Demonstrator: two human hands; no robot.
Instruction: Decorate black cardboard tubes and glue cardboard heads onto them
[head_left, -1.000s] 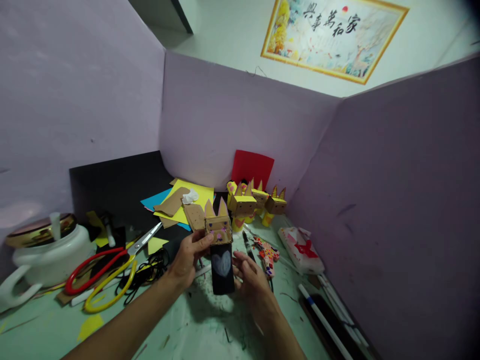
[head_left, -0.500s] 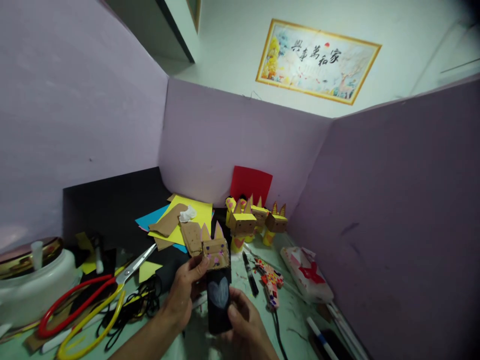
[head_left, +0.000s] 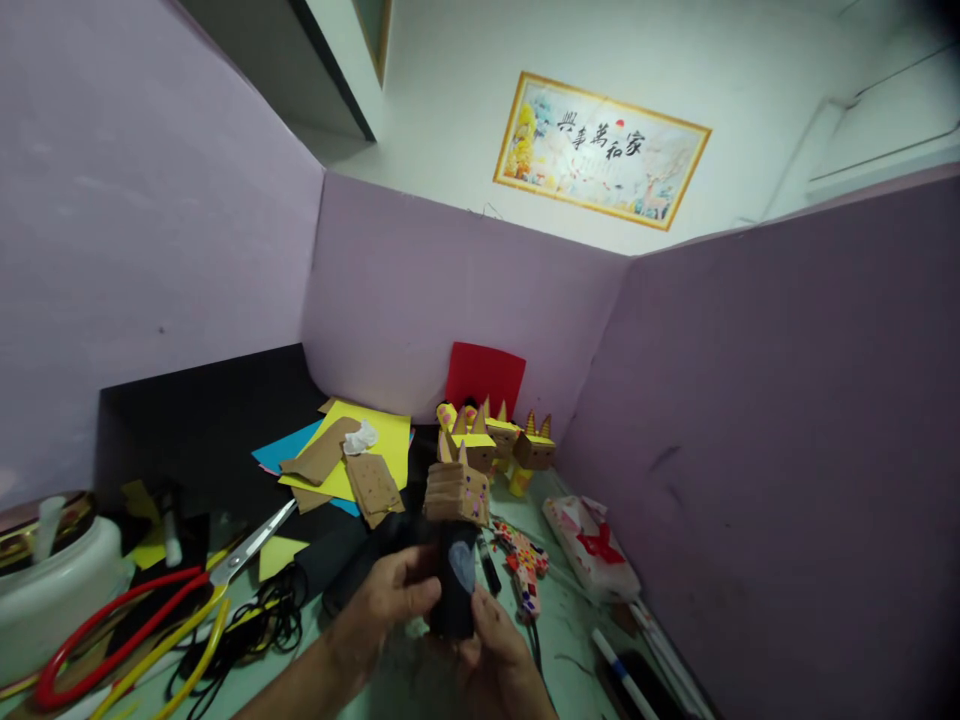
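Observation:
A handmade figure stands upright between my hands, its black paper tube body (head_left: 452, 600) bearing a grey heart. On top sits a brown cardboard box head (head_left: 455, 495) with pointed ears and small purple marks, turned so that its layered side shows. My left hand (head_left: 390, 605) grips the tube from the left, thumb across it. My right hand (head_left: 496, 640) holds its lower right side, fingers partly hidden. Just behind the head stand similar cardboard figures (head_left: 534, 450) with yellow bodies.
Red and yellow scissors (head_left: 214, 580) lie at the left beside a white pot (head_left: 60, 590) and black cord (head_left: 262, 625). Paper sheets (head_left: 390, 430) lie behind. On the right are a patterned glue gun (head_left: 525, 570), a black marker (head_left: 489, 568) and a tissue pack (head_left: 592, 545).
The figure has turned, so its face and heart now point to the right. My left hand has moved lower, from the head to the tube. The view has shifted slightly.

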